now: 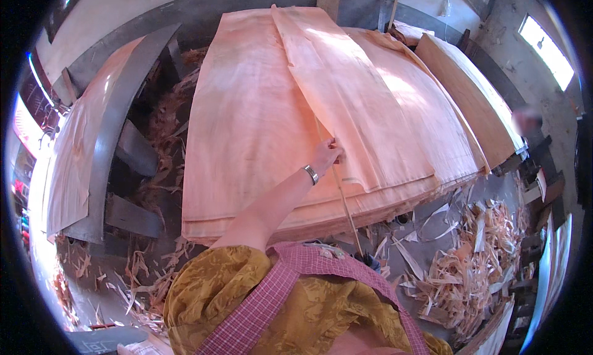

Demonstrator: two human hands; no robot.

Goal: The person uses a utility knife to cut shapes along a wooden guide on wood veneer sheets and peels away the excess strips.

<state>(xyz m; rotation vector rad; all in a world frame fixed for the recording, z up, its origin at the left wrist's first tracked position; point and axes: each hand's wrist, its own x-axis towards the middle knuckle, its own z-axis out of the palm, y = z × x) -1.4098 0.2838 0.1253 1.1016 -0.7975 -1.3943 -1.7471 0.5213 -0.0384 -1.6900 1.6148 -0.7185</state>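
The person wears a mustard-yellow patterned top, a pink checked apron and a silver wristwatch (pixel 311 174).

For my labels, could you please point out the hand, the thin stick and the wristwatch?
hand (pixel 325 156), head view, on its back.
thin stick (pixel 346 208), head view, mid-length.
wristwatch (pixel 311 174), head view, on the band.

The broad stack of thin wood veneer sheets (pixel 259 120) is pale salmon-pink with faint lengthwise grain, and the long thin strip (pixel 346 207) hanging off its front edge is a yellower tan. The person's short-sleeved top (pixel 210 281) is mustard yellow with a darker leafy print, crossed by an apron strap (pixel 272 293) in a small red-and-white check, and the wristband (pixel 311 174) is silver. Pale straw-coloured wood shavings (pixel 463 275) lie on the grey floor (pixel 426 213).
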